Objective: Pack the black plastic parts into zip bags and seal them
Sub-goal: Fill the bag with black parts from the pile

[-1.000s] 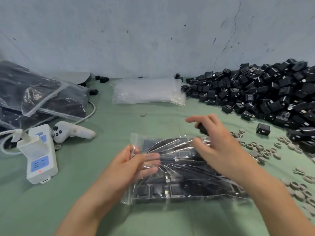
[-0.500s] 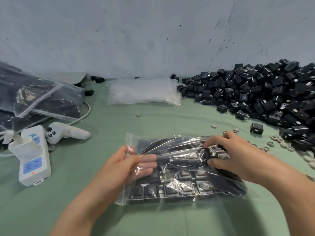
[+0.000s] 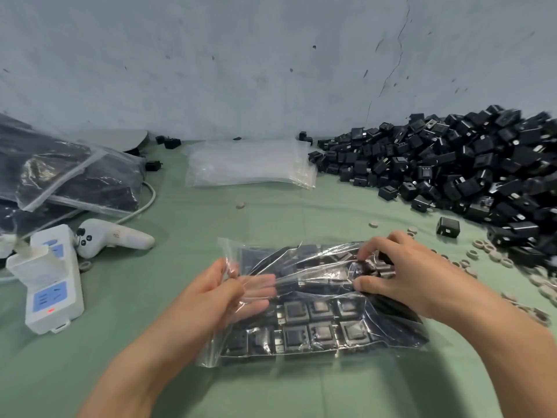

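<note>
**Bag half packed, both hands on it**

Head cam: zip bag (image 3: pixel 316 336) lies flat on green cloth (image 3: pixel 150 372), centre front, w/ rows of black parts (image 3: pixel 297 312) visible thru the film.

L hand (image 3: pixel 217 294) pinches the film at the bag's left end: thumb on top, fingers seen thru the plastic underneath.

R hand (image 3: pixel 404 276) is at the bag's upper right, fingers curled round a black part (image 3: pixel 368 265) beside the ones already packed. Can't tell if the hand is inside the bag or on top of the film.

Big pile of loose parts (image 3: pixel 452 164) at right by the wall, one stray part (image 3: pixel 448 227) in front of it, and grey rings (image 3: pixel 488 251) scattered nearby.

Stack of empty bags (image 3: pixel 250 164) at centre back. Filled bags (image 3: pixel 75 182) at left, w/ a white power strip (image 3: pixel 49 285) and white controller (image 3: pixel 114 236) in front of them.
</note>
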`<action>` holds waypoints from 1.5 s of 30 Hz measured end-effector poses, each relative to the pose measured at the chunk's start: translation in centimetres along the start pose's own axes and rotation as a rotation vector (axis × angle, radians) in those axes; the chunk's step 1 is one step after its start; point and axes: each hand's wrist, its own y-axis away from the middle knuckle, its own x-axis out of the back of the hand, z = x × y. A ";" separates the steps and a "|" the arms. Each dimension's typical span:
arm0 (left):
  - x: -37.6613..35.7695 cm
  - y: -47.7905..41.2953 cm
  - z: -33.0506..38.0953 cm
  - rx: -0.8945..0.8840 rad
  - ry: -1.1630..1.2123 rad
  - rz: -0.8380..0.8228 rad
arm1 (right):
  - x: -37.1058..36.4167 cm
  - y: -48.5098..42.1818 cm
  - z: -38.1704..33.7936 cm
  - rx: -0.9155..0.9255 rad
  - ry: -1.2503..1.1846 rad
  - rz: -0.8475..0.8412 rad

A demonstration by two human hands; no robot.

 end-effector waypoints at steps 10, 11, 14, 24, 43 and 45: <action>-0.7 0.2 0.7 0.051 0.152 -0.030 | 0.1 -0.2 -1.0 0.073 -0.009 0.057; -0.8 0.2 0.8 0.056 0.157 -0.032 | 0.0 -0.4 -1.1 0.071 0.004 0.066; -1.0 0.3 1.0 0.070 0.135 0.002 | -0.5 -0.7 -1.2 0.083 0.048 0.064; 1.6 1.3 1.8 -0.121 -0.044 0.446 | -0.8 -0.9 -2.5 0.145 -0.194 0.376; -1.3 3.3 1.6 -0.184 0.075 -0.022 | -3.1 1.8 -12.6 0.716 -0.353 0.126; -0.8 3.3 1.5 -0.169 0.061 -0.032 | -3.5 1.7 -12.5 0.720 -0.317 0.115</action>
